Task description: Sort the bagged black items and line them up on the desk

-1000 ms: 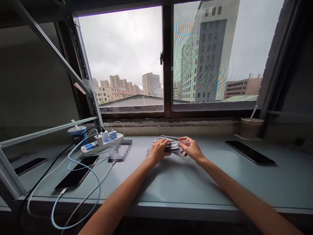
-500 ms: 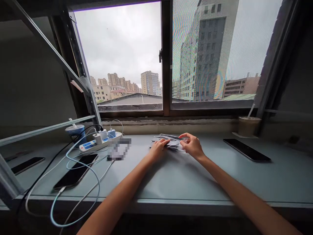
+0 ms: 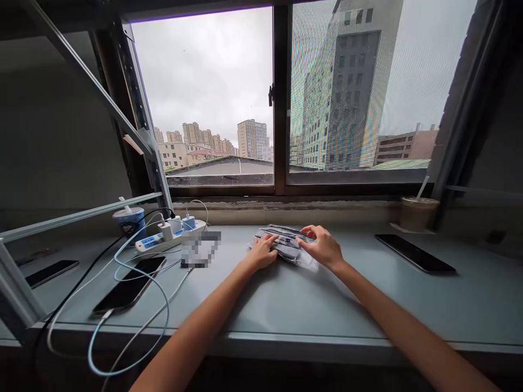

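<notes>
A crumpled clear plastic bag (image 3: 289,251) with dark strips or items inside lies flat on the desk in front of me. What the dark contents are, I cannot make out. My left hand (image 3: 261,253) rests on the bag's left part with its fingers stretched out over it. At the bag's right side is my right hand (image 3: 323,247), its thumb and fingers apart and nothing seen between them. Whether its fingertips touch the plastic, I cannot tell.
To the left, a phone (image 3: 129,284) on a cable lies before a power strip (image 3: 149,244) with chargers and a blue cup (image 3: 129,222). A blurred-out device (image 3: 200,249) sits nearby. On the right are a black tablet-like device (image 3: 414,253) and an iced drink (image 3: 419,213).
My right hand's fingers have parted from the bag's right end, which now lies spread lower on the desk. My left hand stays on the bag, thumb more spread. The view shifts slightly.
</notes>
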`<action>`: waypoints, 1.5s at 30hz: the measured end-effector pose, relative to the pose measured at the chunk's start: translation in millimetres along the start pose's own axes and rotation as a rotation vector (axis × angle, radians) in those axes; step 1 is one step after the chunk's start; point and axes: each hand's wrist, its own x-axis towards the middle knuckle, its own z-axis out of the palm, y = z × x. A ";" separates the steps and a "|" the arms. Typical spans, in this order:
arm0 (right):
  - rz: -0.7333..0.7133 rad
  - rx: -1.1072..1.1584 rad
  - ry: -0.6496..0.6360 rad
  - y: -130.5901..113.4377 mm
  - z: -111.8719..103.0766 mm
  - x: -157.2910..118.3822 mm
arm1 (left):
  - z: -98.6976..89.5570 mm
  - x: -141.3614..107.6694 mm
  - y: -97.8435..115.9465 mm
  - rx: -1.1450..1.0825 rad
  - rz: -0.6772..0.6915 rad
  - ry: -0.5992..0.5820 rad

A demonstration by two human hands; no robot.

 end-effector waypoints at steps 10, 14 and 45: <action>-0.176 -0.165 -0.444 3.1 20.5 -11.3 | 3.6 0.1 2.7 0.092 -0.046 -0.003; -0.191 -0.158 -0.457 5.9 16.0 -7.4 | 4.4 -2.0 4.2 0.127 -0.052 -0.022; 0.039 -0.230 -0.374 35.0 34.5 51.7 | 0.7 5.1 -15.5 0.109 0.053 -0.104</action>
